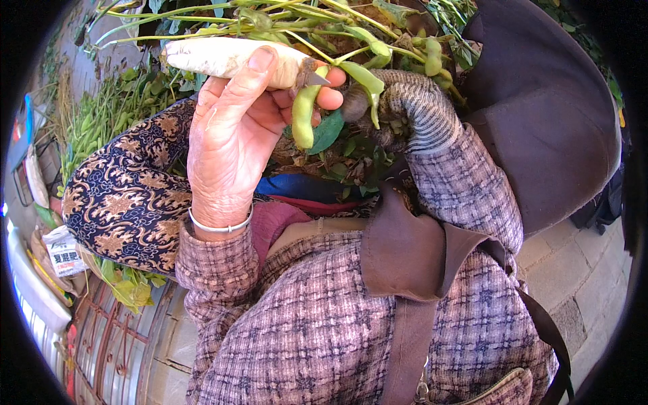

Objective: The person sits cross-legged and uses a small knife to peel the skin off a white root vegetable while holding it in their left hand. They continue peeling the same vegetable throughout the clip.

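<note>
My bare left hand [238,111], palm toward me, pinches a white tapered object [228,56] under its thumb. A dark band and a grey pointed tip show at that object's right end; its exact kind is unclear. A plump green soybean pod [304,115] hangs against the fingers. My right hand [400,109], in a soiled knit glove with a striped cuff, is curled around the soybean plant [354,38]; pods and leaves partly hide its fingers. Several green pods [433,56] hang from the plant's yellow-green stems, which stretch leftward above both hands.
Piled soybean plants [111,121] lie at the left beyond my patterned trouser leg [121,197]. Dry leaves [329,162] are below the hands. Dark brown cloth [541,111] covers the right side. A printed white bag [65,250] and metal grating [109,334] are at lower left; paving [572,283] shows at right.
</note>
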`<action>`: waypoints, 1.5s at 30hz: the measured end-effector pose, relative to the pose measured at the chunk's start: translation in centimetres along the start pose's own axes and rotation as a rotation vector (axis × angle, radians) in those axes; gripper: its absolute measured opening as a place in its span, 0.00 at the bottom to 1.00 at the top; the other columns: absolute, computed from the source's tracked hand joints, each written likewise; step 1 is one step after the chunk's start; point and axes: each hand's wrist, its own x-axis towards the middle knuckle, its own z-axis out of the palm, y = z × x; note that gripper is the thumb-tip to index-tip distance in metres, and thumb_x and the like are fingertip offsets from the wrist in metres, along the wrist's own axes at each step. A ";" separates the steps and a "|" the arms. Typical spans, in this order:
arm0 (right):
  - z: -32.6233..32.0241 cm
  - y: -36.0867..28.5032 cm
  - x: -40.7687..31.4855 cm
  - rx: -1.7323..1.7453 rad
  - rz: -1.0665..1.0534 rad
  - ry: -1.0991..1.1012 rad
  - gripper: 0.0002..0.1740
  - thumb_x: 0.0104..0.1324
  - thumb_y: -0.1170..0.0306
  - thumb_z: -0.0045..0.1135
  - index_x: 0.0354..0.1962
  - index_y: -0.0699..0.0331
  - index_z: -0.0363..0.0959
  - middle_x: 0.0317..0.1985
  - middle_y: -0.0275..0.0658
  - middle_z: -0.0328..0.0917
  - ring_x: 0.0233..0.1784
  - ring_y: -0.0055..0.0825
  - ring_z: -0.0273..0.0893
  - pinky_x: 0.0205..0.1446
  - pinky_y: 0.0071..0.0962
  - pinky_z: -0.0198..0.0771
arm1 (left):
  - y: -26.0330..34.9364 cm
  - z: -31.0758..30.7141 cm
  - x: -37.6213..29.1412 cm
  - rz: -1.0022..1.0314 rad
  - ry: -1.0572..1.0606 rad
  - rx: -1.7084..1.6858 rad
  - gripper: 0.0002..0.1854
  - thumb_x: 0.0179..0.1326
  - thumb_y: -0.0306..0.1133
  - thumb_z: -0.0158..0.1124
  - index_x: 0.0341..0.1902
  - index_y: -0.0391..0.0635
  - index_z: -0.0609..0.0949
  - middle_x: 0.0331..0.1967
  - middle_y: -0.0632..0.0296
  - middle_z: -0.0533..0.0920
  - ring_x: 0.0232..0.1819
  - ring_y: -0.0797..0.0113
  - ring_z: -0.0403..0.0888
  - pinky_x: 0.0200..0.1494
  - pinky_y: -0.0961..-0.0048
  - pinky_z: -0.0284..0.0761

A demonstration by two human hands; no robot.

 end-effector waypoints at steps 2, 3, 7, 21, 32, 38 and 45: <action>0.2 -0.3 -0.5 -0.150 0.013 -0.001 0.24 0.54 0.69 0.45 0.49 0.67 0.69 0.26 0.36 0.76 0.19 0.15 0.70 0.20 0.11 0.65 | 0.1 0.1 -0.1 0.035 0.036 0.044 0.17 0.66 0.37 0.49 0.48 0.35 0.74 0.41 0.44 0.79 0.39 0.57 0.80 0.41 0.67 0.76; 0.7 -0.8 -0.9 -0.250 0.030 -0.016 0.24 0.54 0.69 0.45 0.49 0.67 0.69 0.26 0.36 0.76 0.19 0.15 0.70 0.20 0.11 0.65 | 0.1 0.2 -0.1 0.070 0.079 0.095 0.16 0.66 0.37 0.49 0.48 0.35 0.74 0.41 0.45 0.79 0.39 0.57 0.80 0.41 0.66 0.76; 2.1 -0.8 -1.6 -0.426 0.106 -0.190 0.14 0.62 0.68 0.49 0.42 0.64 0.77 0.20 0.35 0.75 0.17 0.16 0.69 0.20 0.16 0.66 | -0.4 0.4 0.0 0.210 0.169 0.278 0.13 0.65 0.34 0.51 0.46 0.37 0.76 0.40 0.49 0.80 0.40 0.58 0.80 0.43 0.66 0.75; 4.5 -0.8 -0.3 -0.988 -0.310 0.249 0.18 0.52 0.65 0.67 0.37 0.68 0.77 0.29 0.38 0.80 0.32 0.18 0.74 0.38 0.20 0.71 | -1.5 2.1 0.0 0.402 0.334 0.549 0.09 0.61 0.31 0.59 0.37 0.37 0.81 0.29 0.64 0.83 0.32 0.80 0.76 0.38 0.83 0.69; 3.4 0.0 -0.7 -0.946 -0.505 0.231 0.14 0.59 0.64 0.58 0.35 0.68 0.76 0.25 0.38 0.77 0.27 0.22 0.73 0.32 0.22 0.69 | -0.5 3.0 -1.3 0.334 0.357 0.581 0.06 0.59 0.27 0.61 0.37 0.36 0.80 0.31 0.64 0.82 0.35 0.78 0.77 0.41 0.82 0.70; 3.5 0.9 -0.3 -0.887 -0.462 0.208 0.12 0.60 0.66 0.57 0.36 0.68 0.75 0.28 0.41 0.78 0.29 0.25 0.74 0.33 0.24 0.70 | -1.2 2.6 -1.8 0.377 0.403 0.683 0.06 0.58 0.26 0.61 0.34 0.35 0.81 0.27 0.64 0.81 0.29 0.79 0.76 0.35 0.82 0.71; 3.5 1.1 -0.5 -0.819 -0.423 0.229 0.11 0.61 0.69 0.55 0.38 0.68 0.75 0.31 0.44 0.79 0.31 0.28 0.76 0.34 0.27 0.71 | -1.4 2.6 -1.5 0.530 0.396 1.088 0.06 0.54 0.27 0.64 0.30 0.35 0.81 0.22 0.60 0.79 0.23 0.71 0.74 0.30 0.75 0.69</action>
